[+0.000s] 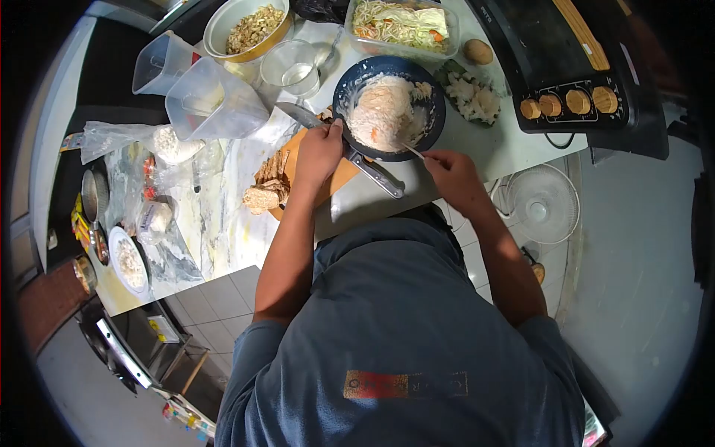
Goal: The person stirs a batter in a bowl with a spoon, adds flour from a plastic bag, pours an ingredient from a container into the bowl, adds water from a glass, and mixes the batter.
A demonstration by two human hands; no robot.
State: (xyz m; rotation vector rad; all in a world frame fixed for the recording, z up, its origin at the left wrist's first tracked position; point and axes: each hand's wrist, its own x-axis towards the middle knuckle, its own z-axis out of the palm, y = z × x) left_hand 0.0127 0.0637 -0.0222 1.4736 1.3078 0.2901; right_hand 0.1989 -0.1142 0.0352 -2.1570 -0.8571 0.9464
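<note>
A dark blue bowl point(434, 97) holds a mound of pale, thick mixture point(380, 112) with an orange fleck in it. My left hand point(319, 156) is closed at the bowl's left rim, with the thumb along the edge. Between the fingers of my right hand point(456, 179) is the thin metal handle of a utensil point(412, 150), probably a spoon; its far end is hidden in the mixture. A knife point(381, 177) lies close by, its handle below the bowl. Under my left forearm is a wooden cutting board point(339, 179) bearing sliced brown food point(266, 195).
Behind the bowl stand a plastic tub of noodles and cabbage point(402, 26), a pot of chopped food point(253, 30) and a glass bowl point(290, 67). Shredded white food point(473, 97) and a round brown item point(477, 51) sit right, beside a black stove-like appliance point(573, 100). Plastic containers point(212, 104) stand left.
</note>
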